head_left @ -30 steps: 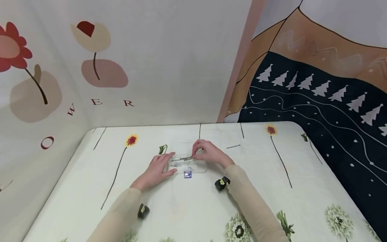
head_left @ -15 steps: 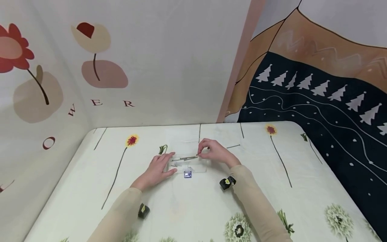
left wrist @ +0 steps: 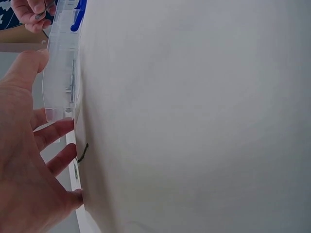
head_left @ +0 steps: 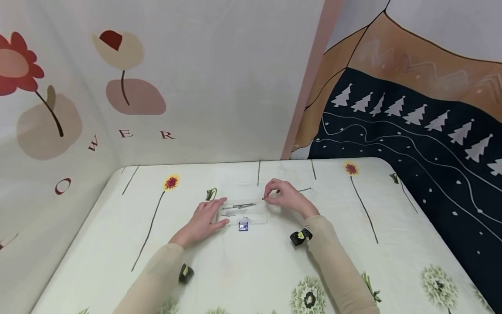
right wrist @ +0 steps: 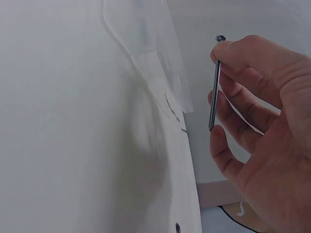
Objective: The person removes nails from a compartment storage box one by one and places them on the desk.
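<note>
A clear plastic box [head_left: 256, 219] with a blue latch [head_left: 243, 226] lies on the table, and several nails [head_left: 245, 205] are inside it. My left hand [head_left: 201, 221] holds the box's left end, thumb near the front and fingers at the back; in the left wrist view the thumb [left wrist: 36, 59] touches the box wall. Just beyond the box's back right corner, my right hand [head_left: 285, 196] pinches one nail [right wrist: 215, 92], its head up by the thumb and its point near the little finger. The nail is raised above the cloth.
A loose nail [head_left: 304, 189] lies on the flower-printed tablecloth [head_left: 235, 270] behind the right hand. Printed fabric walls [head_left: 219, 109] rise at the back and left. A dark tree-patterned cloth [head_left: 439, 165] hangs at the right.
The right hand has moved right, from over the nails to the box's back right corner, carrying one nail away from the others. The left hand and the box have stayed put.
</note>
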`<state>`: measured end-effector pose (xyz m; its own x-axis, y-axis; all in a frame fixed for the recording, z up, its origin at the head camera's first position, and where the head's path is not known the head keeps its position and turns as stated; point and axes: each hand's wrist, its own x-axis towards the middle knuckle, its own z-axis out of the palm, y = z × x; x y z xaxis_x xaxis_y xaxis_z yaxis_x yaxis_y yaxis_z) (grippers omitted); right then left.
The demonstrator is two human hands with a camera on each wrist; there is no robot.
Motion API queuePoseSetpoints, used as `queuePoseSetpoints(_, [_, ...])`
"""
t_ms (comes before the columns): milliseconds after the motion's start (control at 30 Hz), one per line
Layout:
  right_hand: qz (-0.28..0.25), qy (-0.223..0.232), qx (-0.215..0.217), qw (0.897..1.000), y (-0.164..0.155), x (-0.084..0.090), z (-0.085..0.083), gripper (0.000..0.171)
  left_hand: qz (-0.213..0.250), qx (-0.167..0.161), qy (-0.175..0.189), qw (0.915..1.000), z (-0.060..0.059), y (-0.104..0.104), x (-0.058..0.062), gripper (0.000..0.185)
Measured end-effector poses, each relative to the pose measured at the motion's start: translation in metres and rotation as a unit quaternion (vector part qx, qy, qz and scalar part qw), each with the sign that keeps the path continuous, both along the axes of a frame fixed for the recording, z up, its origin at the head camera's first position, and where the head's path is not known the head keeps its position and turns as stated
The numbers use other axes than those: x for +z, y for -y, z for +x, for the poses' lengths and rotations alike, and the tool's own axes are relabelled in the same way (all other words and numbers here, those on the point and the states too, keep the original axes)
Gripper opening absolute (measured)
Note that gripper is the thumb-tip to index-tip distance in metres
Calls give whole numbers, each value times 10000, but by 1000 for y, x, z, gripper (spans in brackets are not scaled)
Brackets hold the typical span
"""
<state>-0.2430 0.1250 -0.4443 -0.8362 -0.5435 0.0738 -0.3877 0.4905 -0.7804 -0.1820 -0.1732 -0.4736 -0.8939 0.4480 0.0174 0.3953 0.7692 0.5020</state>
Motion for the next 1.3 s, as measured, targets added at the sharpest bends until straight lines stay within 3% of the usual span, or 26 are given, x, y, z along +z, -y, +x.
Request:
queuePoseSetpoints(833, [-40, -23, -496, 9988, -48, -10, 0, 7, 58, 8, -17, 10000, 2, 0, 0, 69])
queuePoseSetpoints(1300, [206, -18, -673, 9975, -78, -8, -8, 6, 123, -11, -25, 9999, 2, 2, -1, 69])
